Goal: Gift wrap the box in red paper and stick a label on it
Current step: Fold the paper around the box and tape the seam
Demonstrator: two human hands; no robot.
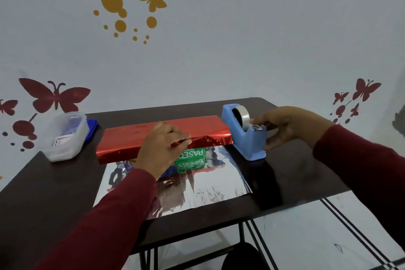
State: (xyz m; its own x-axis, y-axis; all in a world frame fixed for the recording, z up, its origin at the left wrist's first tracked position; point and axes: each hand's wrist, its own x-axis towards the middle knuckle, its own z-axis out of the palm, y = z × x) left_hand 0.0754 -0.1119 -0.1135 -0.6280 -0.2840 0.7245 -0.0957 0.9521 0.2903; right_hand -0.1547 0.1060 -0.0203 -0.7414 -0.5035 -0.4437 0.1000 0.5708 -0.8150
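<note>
A sheet of red foil paper (131, 138) is folded over a green box (192, 153) in the middle of the dark table (285, 173). The sheet's silver underside (208, 190) lies flat toward me. My left hand (164, 149) presses down on the red paper's front edge, on top of the box. My right hand (285, 127) reaches to the blue tape dispenser (245, 136) to the right of the box, with thumb and fingers at the tape's loose end by the cutter. Only a green side panel of the box shows.
A clear plastic container (65, 136) with small paper pieces inside stands at the table's back left, its blue lid (92, 125) behind it. The wall with butterfly stickers rises right behind the table. The table's front edge runs close to the silver sheet.
</note>
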